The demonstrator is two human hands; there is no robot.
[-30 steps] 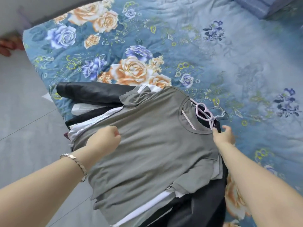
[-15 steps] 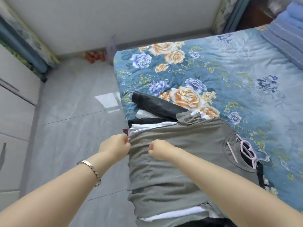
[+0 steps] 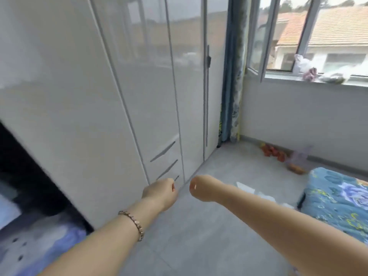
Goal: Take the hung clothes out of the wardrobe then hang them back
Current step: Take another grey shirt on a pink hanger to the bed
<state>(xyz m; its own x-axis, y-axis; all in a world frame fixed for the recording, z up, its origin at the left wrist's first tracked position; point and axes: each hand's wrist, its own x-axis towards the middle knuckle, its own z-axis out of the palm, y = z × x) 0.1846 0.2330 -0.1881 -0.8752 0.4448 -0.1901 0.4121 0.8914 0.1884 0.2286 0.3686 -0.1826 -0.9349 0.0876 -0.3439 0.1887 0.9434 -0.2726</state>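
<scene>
Grey floor (image 3: pixel 199 246), pale wall (image 3: pixel 298 120), blue curtain (image 3: pixel 233 76), open window (image 3: pixel 282 36), daylight.

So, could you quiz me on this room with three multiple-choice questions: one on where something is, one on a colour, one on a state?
1. Where is the bracelet?
A. on the left arm
B. on the right arm
C. on the floor

2. What colour is the bed cover?
A. plain red
B. blue with flowers
C. white

3. How is the window?
A. shut
B. boarded up
C. open

Answers:
1 A, it circles the wrist of the left arm.
2 B, blue cloth with printed flowers shows at lower right.
3 C, its sash stands swung away from the frame.
</scene>
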